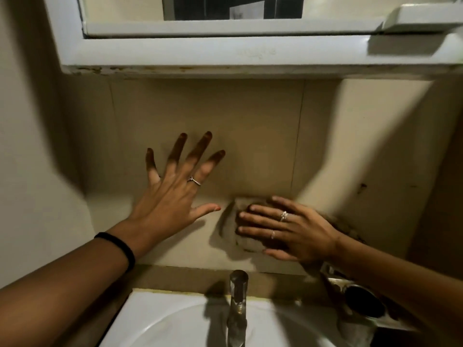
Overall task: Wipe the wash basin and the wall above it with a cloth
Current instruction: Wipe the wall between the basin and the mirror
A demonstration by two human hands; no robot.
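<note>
Pressing the cloth (246, 236) flat under your right hand (295, 234), left hand (172, 191) splayed empty on the wall (250, 136), you're mid wall-wipe; next sweep the untouched tile above that grip.

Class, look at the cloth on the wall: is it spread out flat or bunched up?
Bunched up: the cloth sits crumpled under the right hand.

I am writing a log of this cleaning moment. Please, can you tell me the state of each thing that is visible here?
left hand: open, fingers spread, flat against the wall, holds nothing
right hand: flat, pressing the cloth on the wall
cloth: crumpled, pinned to the wall under the fingers
wall: in shadow under the cabinet
tap: no water visible
wash basin: empty
mirror cabinet: door slightly open
</note>
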